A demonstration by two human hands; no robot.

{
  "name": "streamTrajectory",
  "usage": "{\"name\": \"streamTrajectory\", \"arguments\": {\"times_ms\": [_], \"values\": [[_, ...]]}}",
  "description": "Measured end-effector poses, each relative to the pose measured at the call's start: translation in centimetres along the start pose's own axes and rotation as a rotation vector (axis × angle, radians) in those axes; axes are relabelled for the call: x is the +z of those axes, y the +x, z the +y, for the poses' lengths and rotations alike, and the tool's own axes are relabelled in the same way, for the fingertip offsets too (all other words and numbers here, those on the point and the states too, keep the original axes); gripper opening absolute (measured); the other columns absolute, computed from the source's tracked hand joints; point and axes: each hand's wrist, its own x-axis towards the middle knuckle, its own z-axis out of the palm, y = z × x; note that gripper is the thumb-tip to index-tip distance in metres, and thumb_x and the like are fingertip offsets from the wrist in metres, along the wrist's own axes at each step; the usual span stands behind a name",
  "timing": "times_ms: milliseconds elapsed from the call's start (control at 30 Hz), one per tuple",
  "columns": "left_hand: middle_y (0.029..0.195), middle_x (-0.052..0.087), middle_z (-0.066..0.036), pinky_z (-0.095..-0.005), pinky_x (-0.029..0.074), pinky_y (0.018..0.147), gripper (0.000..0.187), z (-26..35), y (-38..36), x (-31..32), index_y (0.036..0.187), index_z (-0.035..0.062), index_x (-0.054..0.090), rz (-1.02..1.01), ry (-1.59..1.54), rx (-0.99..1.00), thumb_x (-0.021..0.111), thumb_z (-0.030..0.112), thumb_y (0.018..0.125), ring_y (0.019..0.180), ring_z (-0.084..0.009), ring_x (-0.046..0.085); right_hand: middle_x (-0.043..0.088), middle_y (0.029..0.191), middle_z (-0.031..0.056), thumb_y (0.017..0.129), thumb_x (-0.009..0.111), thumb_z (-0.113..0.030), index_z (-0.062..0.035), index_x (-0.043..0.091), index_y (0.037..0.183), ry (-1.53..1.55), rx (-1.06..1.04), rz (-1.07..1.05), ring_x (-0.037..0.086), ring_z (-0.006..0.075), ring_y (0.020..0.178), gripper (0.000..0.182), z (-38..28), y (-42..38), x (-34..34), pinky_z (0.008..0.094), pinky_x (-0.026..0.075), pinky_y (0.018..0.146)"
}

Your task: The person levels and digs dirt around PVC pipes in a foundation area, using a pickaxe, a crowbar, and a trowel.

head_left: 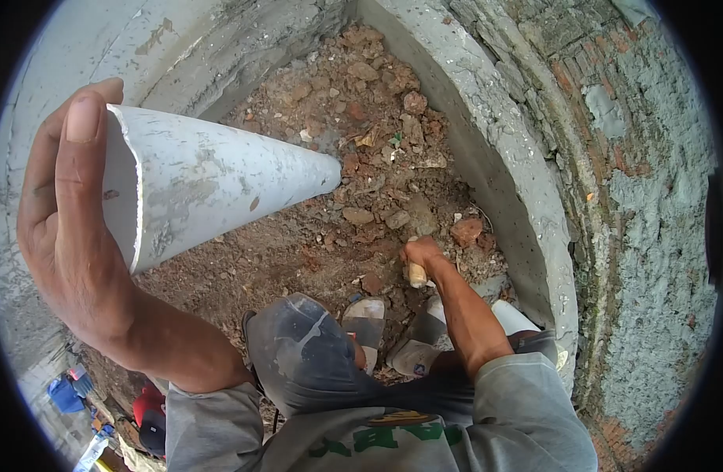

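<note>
A white plastic pipe (212,177) slants across the left half of the view, its rough-cut near end towards me and its far end down against the soil. My left hand (82,204) is closed on the rim of that near end, some of its fingers hidden. Low over the dirt, my right hand (423,250) grips a hand tool by its pale wooden handle (416,275). The tool's head merges with the dirt, so I cannot make out its kind.
Loose rubble and soil (369,141) lie between rough concrete walls (526,181). A weathered brick wall (652,259) rises at the right. Another white pipe piece (513,318) is by my right leg. A blue item (66,393) and a red item (147,409) lie lower left.
</note>
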Motion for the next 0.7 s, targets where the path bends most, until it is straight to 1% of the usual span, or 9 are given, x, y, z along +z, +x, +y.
{"name": "streamTrajectory", "arguments": {"times_ms": [33, 133, 167, 267, 333, 433, 567, 667, 700], "values": [[0.107, 0.061, -0.013, -0.0283, 0.046, 0.081, 0.032, -0.2, 0.1, 0.2, 0.107, 0.0118, 0.067, -0.016, 0.018, 0.119, 0.046, 0.032, 0.094, 0.097, -0.0132, 0.058, 0.063, 0.074, 0.0167, 0.061, 0.067, -0.015, 0.0062, 0.062, 0.071, -0.006, 0.025, 0.043, 0.063, 0.0273, 0.067, 0.024, -0.2, 0.1, 0.4, 0.0364, 0.047, 0.056], [0.098, 0.063, -0.01, -0.0296, 0.045, 0.081, 0.026, 1.7, 0.7, 0.1, 0.109, 0.0079, 0.066, 0.059, -0.149, -0.326, 0.055, 0.023, 0.09, 0.092, -0.018, 0.06, 0.061, 0.072, 0.0141, 0.064, 0.065, -0.012, 0.0057, 0.059, 0.071, 0.191, -0.019, -0.026, 0.059, 0.0262, 0.055, 0.02, 2.4, 2.9, 1.1, 0.0396, 0.046, 0.049], [0.089, 0.063, -0.007, -0.0275, 0.042, 0.081, 0.032, 4.0, 1.7, 0.2, 0.096, 0.0043, 0.068, 0.14, -0.249, -0.686, 0.061, 0.033, 0.086, 0.087, -0.0148, 0.058, 0.061, 0.072, 0.0141, 0.064, 0.065, -0.012, 0.0057, 0.059, 0.071, 0.202, -0.039, -0.01, 0.059, 0.0262, 0.055, 0.02, 3.6, 3.7, 2.3, 0.0396, 0.046, 0.049], [0.082, 0.063, -0.004, -0.0261, 0.041, 0.079, 0.036, 3.6, 1.5, 0.4, 0.093, 0.0033, 0.067, 0.17, -0.286, -0.696, 0.065, 0.038, 0.082, 0.084, -0.0145, 0.056, 0.059, 0.068, 0.0124, 0.068, 0.062, -0.008, 0.0042, 0.058, 0.073, 0.382, -0.172, 0.001, 0.056, 0.0245, 0.049, 0.014, 3.0, 4.1, 4.1, 0.0378, 0.045, 0.044], [0.082, 0.063, -0.004, -0.0265, 0.041, 0.078, 0.037, 3.7, 1.5, 0.1, 0.093, 0.0035, 0.067, 0.15, -0.301, -0.72, 0.065, 0.039, 0.081, 0.082, -0.0145, 0.056, 0.054, 0.062, 0.0092, 0.07, 0.059, -0.005, 0.0024, 0.056, 0.076, 0.818, -0.075, -0.101, 0.053, 0.0215, 0.044, 0.01, 3.0, -2.2, 4.4, 0.0344, 0.044, 0.04], [0.081, 0.063, -0.005, -0.0268, 0.043, 0.074, 0.039, 3.4, 1.3, 0.5, 0.094, 0.0043, 0.068, 0.169, -0.374, -0.722, 0.066, 0.041, 0.08, 0.078, -0.0141, 0.056, 0.051, 0.059, 0.0071, 0.07, 0.058, -0.003, 0.0017, 0.052, 0.08, 0.882, -0.161, -0.21, 0.052, 0.0202, 0.043, 0.013, 2.0, -3.9, 1.5, 0.0322, 0.044, 0.038], [0.087, 0.064, -0.006, -0.026, 0.043, 0.077, 0.041, 2.7, 0.9, 0.3, 0.098, 0.0093, 0.069, 0.111, -0.251, -0.679, 0.06, 0.046, 0.083, 0.083, -0.0147, 0.058, 0.053, 0.063, 0.0097, 0.068, 0.061, -0.004, 0.0031, 0.051, 0.085, 0.559, -0.448, -0.042, 0.054, 0.02, 0.047, 0.021, -2.3, -12.1, -2.7, 0.0333, 0.047, 0.041], [0.088, 0.065, -0.006, -0.0259, 0.042, 0.079, 0.042, 3.0, 0.9, 0.4, 0.098, 0.0097, 0.069, 0.113, -0.25, -0.698, 0.06, 0.047, 0.082, 0.085, -0.015, 0.059, 0.054, 0.062, 0.0102, 0.067, 0.061, -0.005, 0.0034, 0.053, 0.082, 0.481, -0.486, 0.112, 0.055, 0.0207, 0.049, 0.019, -2.6, -12.8, -4.0, 0.0347, 0.047, 0.043], [0.089, 0.065, -0.006, -0.0257, 0.042, 0.08, 0.042, 3.1, 1.1, 0.6, 0.098, 0.0096, 0.07, 0.15, -0.189, -0.701, 0.06, 0.048, 0.082, 0.086, -0.015, 0.059, 0.054, 0.063, 0.0108, 0.068, 0.06, -0.005, 0.0022, 0.053, 0.08, 0.301, -0.379, 0.132, 0.054, 0.0216, 0.048, 0.015, -1.3, -11.1, -4.0, 0.035, 0.046, 0.042]]}}
